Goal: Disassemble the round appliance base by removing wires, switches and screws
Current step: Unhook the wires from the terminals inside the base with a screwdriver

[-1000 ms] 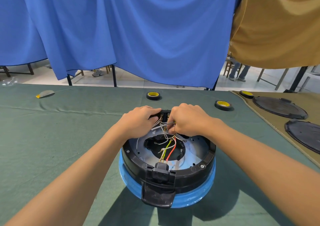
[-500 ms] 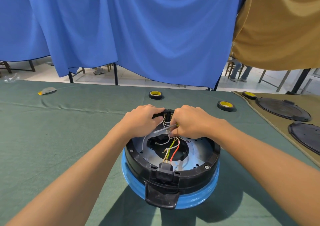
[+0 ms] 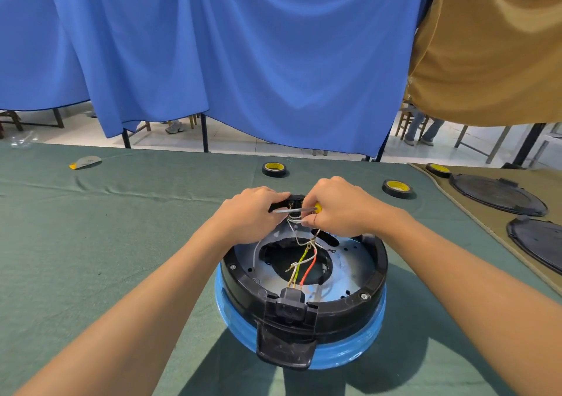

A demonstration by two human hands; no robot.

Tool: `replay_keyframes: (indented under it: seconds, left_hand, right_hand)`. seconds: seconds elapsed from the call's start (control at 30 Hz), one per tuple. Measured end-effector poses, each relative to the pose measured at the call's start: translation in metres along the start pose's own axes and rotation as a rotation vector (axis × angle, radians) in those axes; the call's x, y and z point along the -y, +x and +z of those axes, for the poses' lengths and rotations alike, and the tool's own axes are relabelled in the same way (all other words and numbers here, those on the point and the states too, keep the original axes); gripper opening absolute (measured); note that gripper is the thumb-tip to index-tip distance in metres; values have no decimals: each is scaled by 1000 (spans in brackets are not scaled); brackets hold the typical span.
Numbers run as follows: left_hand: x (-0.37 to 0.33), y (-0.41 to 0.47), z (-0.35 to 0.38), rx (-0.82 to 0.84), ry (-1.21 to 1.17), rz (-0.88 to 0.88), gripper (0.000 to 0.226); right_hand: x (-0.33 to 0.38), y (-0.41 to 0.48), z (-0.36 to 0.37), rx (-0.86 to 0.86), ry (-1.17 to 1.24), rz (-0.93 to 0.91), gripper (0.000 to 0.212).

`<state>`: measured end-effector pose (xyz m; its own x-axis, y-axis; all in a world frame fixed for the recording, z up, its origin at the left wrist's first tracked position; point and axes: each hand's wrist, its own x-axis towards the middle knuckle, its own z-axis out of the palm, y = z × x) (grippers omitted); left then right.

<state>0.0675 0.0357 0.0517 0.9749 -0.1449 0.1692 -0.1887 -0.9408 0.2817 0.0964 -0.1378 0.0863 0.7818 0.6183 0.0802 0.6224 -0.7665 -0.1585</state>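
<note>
On the green bench, front centre: round appliance base. At its far rim the left grip clasps the black edge, fingers curled; right grip closed round a yellow-handled screwdriver, shaft across the wires.

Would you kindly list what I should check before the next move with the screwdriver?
1. Right hand grips the screwdriver: ok.
2. Left hand holds the black part at the far rim: ok.
3. Tip seated on a screw: cannot tell.
4. White wires clear of the shaft: not ok, they bunch right beneath it.
5. Appliance base flat on the green cloth: ok.
</note>
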Motion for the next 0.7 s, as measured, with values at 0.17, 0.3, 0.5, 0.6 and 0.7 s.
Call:
replay_keyframes:
  seconds: [0.17,0.3,0.5,0.6,0.7]
  left_hand:
    - [0,1,3,0,4,-2,44]
    - [-1,1,4,-13,-11,-17,49]
    - [-7,-1,5,-32,93,6,52]
    - [-10,-3,7,-34,199,28,53]
    - [-12,-4,6,-27,285,44,53]
  right_hand:
    - [-11,-20,-20,-142,169,-26,13]
    - [-37,-43,-23,-387,196,53,11]
    - [-95,-71,4,-415,91,326,13]
    - [-123,-85,22,-372,23,443,12]
    - [-144,-95,35,-336,-70,520,14]
